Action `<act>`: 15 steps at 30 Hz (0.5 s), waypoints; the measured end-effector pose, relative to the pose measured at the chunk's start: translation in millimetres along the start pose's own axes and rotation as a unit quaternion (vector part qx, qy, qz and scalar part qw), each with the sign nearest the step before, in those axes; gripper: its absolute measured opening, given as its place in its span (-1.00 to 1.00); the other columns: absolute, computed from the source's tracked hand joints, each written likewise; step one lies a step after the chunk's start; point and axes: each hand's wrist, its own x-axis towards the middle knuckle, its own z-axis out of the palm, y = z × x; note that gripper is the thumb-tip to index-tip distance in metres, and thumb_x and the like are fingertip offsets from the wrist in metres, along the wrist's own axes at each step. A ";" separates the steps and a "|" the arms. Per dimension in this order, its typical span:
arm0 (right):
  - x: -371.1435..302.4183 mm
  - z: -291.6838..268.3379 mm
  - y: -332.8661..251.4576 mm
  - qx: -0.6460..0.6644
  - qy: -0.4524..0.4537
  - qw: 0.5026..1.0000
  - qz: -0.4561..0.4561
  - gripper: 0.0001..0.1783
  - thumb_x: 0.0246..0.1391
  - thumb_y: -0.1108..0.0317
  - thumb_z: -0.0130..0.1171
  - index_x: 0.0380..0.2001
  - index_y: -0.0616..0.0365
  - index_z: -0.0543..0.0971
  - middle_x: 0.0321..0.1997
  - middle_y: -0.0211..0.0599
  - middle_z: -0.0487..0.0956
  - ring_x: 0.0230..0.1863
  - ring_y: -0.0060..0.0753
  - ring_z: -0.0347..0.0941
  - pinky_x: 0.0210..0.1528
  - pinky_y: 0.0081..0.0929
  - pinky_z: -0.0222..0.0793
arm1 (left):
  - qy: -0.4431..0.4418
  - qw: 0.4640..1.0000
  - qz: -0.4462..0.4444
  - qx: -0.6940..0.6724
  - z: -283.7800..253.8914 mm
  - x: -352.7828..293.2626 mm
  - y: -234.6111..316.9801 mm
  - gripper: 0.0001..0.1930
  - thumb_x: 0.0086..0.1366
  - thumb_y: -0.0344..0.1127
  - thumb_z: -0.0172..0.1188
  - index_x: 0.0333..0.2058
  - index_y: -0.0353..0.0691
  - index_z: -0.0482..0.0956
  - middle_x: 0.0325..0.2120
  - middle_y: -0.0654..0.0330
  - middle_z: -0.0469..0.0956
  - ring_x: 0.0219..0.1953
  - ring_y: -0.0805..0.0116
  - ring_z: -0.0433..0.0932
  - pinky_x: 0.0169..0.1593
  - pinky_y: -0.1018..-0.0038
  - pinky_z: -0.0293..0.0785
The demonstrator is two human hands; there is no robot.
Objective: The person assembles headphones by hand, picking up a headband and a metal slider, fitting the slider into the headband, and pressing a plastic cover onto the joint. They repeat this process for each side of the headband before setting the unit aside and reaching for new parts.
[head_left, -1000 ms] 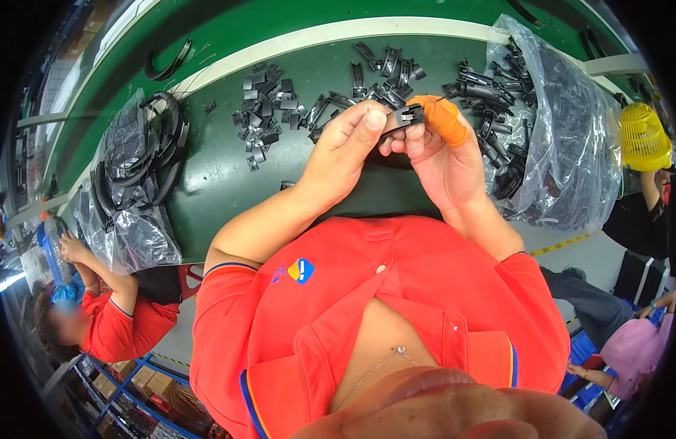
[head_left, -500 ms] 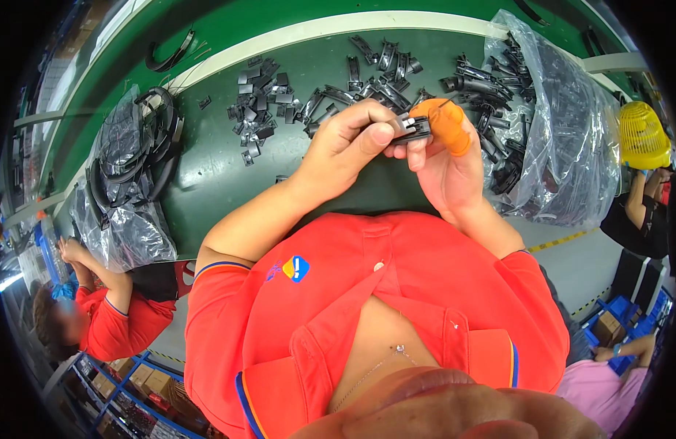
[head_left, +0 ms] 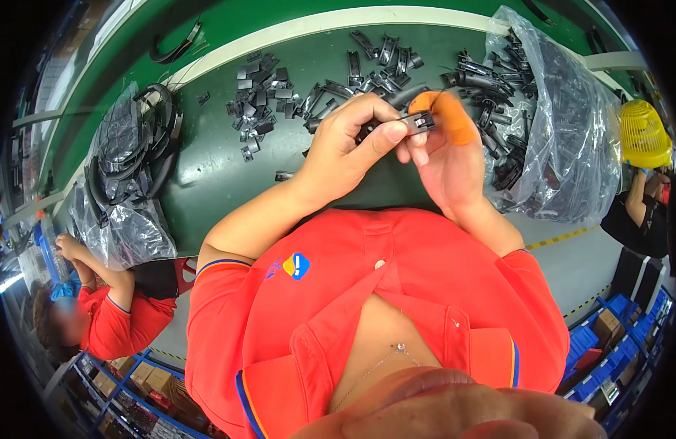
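Observation:
Pinched in my left hand [head_left: 345, 146] is a small black plastic part [head_left: 418, 122] with a slotted, shiny end pointing right. The thumb lies along its near side, and the fingers cover much of its length. My right hand [head_left: 451, 157] closes around that slotted end, with an orange covering [head_left: 455, 121] over the index finger curled behind it. The right thumb and another fingertip press just below the part. Beyond my hands, curved black plastic pieces [head_left: 388, 51] lie loose, and to their left is a pile of short black pieces [head_left: 261, 99].
A clear plastic bag [head_left: 568, 146] spills black parts [head_left: 492, 80] onto the green table [head_left: 213, 190] at right. Another bag [head_left: 129, 227] with black curved bands [head_left: 162, 110] lies left. One person [head_left: 126, 307] sits at left; another [head_left: 638, 219] is at right by a yellow fan guard [head_left: 645, 135].
The black part has turned in my fingers, so its slotted end now shows more toward me and to the right. A person in pink at lower right has left the view.

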 end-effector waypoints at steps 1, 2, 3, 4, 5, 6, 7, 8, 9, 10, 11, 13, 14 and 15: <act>2.8 0.9 -2.4 0.007 -0.011 1.000 0.012 -0.62 0.19 0.13 -0.13 -0.21 0.30 0.40 -0.54 -0.40 0.40 -0.58 -0.59 0.24 -0.43 -0.59 0.23 | 0.013 1.000 0.005 0.011 0.9 -0.3 -0.8 -0.81 0.26 -0.27 0.03 -0.41 -0.29 0.42 -0.50 0.23 0.45 -0.41 0.48 0.41 -0.27 0.56 0.33; 4.5 2.2 -4.9 0.015 -0.023 0.999 0.023 -0.63 0.20 0.15 -0.14 -0.20 0.29 0.39 -0.53 -0.43 0.39 -0.59 -0.62 0.21 -0.44 -0.62 0.20 | 0.014 1.000 0.005 0.011 -0.9 -0.3 -1.6 -0.81 0.26 -0.27 0.03 -0.41 -0.29 0.42 -0.50 0.23 0.45 -0.41 0.48 0.41 -0.27 0.56 0.33; 5.3 3.6 -7.3 0.015 -0.022 0.999 0.024 -0.63 0.20 0.15 -0.14 -0.20 0.29 0.39 -0.53 -0.43 0.39 -0.59 -0.62 0.21 -0.44 -0.62 0.20 | 0.032 0.991 0.038 0.125 -5.3 1.1 -2.9 -0.81 0.24 -0.27 0.05 -0.39 -0.30 0.42 -0.52 0.22 0.45 -0.41 0.42 0.41 -0.27 0.54 0.32; 5.9 5.1 -9.8 -0.089 -0.013 0.996 0.004 -0.70 0.16 0.22 -0.07 -0.22 0.27 0.41 -0.54 -0.46 0.39 -0.60 -0.67 0.19 -0.48 -0.68 0.15 | 0.050 0.967 0.071 0.238 -8.2 2.6 -4.4 -0.81 0.22 -0.26 0.07 -0.38 -0.31 0.42 -0.53 0.22 0.44 -0.41 0.36 0.41 -0.28 0.51 0.31; 6.4 6.2 -12.2 -0.192 -0.004 0.981 -0.015 -0.76 0.13 0.28 -0.01 -0.24 0.25 0.42 -0.55 -0.50 0.38 -0.62 -0.72 0.17 -0.53 -0.74 0.10 | 0.030 0.970 0.053 0.234 -9.0 3.7 -5.8 -0.78 0.18 -0.26 0.10 -0.34 -0.31 0.42 -0.48 0.17 0.44 -0.40 0.26 0.41 -0.26 0.43 0.31; 5.5 7.3 -13.1 -0.292 0.004 0.956 -0.032 -0.81 0.10 0.35 0.05 -0.26 0.23 0.44 -0.57 -0.54 0.38 -0.63 -0.77 0.15 -0.57 -0.79 0.05 | 0.031 0.971 0.051 0.233 -9.7 4.6 -4.7 -0.78 0.18 -0.26 0.10 -0.34 -0.31 0.42 -0.48 0.17 0.44 -0.40 0.26 0.41 -0.26 0.43 0.31; 7.2 5.1 -14.0 -0.294 0.014 0.955 -0.039 -0.83 0.05 0.37 0.11 -0.30 0.21 0.45 -0.59 -0.56 0.38 -0.64 -0.81 0.15 -0.61 -0.83 0.00 | -0.008 0.951 0.098 0.294 -9.8 7.1 -0.8 -0.77 0.17 -0.25 0.11 -0.31 -0.31 0.40 -0.44 0.14 0.44 -0.40 0.23 0.41 -0.25 0.43 0.31; 7.1 4.4 -13.4 -0.281 0.032 0.957 -0.061 -0.84 0.05 0.38 0.11 -0.31 0.22 0.46 -0.60 -0.56 0.38 -0.64 -0.81 0.16 -0.63 -0.83 -0.01 | -0.047 0.924 0.145 0.352 -9.0 9.0 4.8 -0.75 0.16 -0.25 0.12 -0.29 -0.31 0.39 -0.40 0.11 0.44 -0.40 0.21 0.41 -0.24 0.42 0.32; 7.8 2.3 -18.1 -0.281 0.048 0.957 -0.051 -0.84 0.04 0.39 0.11 -0.32 0.22 0.47 -0.61 -0.55 0.38 -0.66 -0.81 0.16 -0.64 -0.83 -0.02 | -0.076 0.928 0.127 0.341 -4.0 7.5 14.9 -0.70 0.12 -0.30 0.14 -0.21 -0.30 0.34 -0.35 0.07 0.42 -0.36 0.15 0.42 -0.23 0.38 0.35; 8.7 0.3 -22.4 -0.281 0.064 0.957 -0.041 -0.85 0.03 0.39 0.12 -0.32 0.22 0.47 -0.61 -0.55 0.38 -0.67 -0.81 0.16 -0.66 -0.84 -0.03 | -0.075 0.929 0.125 0.341 -2.2 6.2 16.1 -0.70 0.12 -0.30 0.14 -0.21 -0.30 0.34 -0.35 0.07 0.42 -0.36 0.15 0.42 -0.23 0.38 0.35; 9.8 -1.6 -21.2 -0.265 0.061 0.961 -0.049 -0.83 0.03 0.37 0.12 -0.33 0.23 0.47 -0.63 -0.53 0.38 -0.68 -0.80 0.16 -0.68 -0.84 -0.03 | -0.077 0.929 0.100 0.349 -0.6 5.2 16.3 -0.68 0.10 -0.34 0.14 -0.20 -0.30 0.32 -0.36 0.07 0.43 -0.35 0.13 0.44 -0.25 0.36 0.36; 7.8 0.4 -22.3 -0.253 0.060 0.965 -0.033 -0.82 0.03 0.36 0.11 -0.33 0.24 0.47 -0.64 -0.53 0.37 -0.69 -0.79 0.17 -0.67 -0.82 0.00 | -0.085 0.929 0.066 0.353 -2.0 8.0 18.2 -0.66 0.00 -0.48 0.11 -0.19 -0.30 0.30 -0.39 0.06 0.44 -0.35 0.09 0.49 -0.31 0.31 0.41; 7.3 0.9 -22.6 -0.242 0.060 0.968 -0.016 -0.82 0.04 0.35 0.11 -0.33 0.24 0.47 -0.65 -0.52 0.37 -0.69 -0.78 0.17 -0.67 -0.81 0.02 | -0.085 0.929 0.066 0.354 -3.4 9.5 17.4 -0.66 0.00 -0.48 0.11 -0.19 -0.30 0.30 -0.39 0.06 0.44 -0.35 0.09 0.49 -0.31 0.31 0.41; 6.8 -0.5 -22.0 -0.242 0.060 0.968 -0.016 -0.82 0.04 0.35 0.11 -0.33 0.24 0.47 -0.65 -0.52 0.37 -0.69 -0.78 0.17 -0.67 -0.81 0.02 | -0.095 0.926 0.074 0.357 -4.1 10.6 15.8 -0.65 -0.02 -0.51 0.10 -0.20 -0.30 0.30 -0.41 0.06 0.44 -0.37 0.09 0.49 -0.33 0.33 0.41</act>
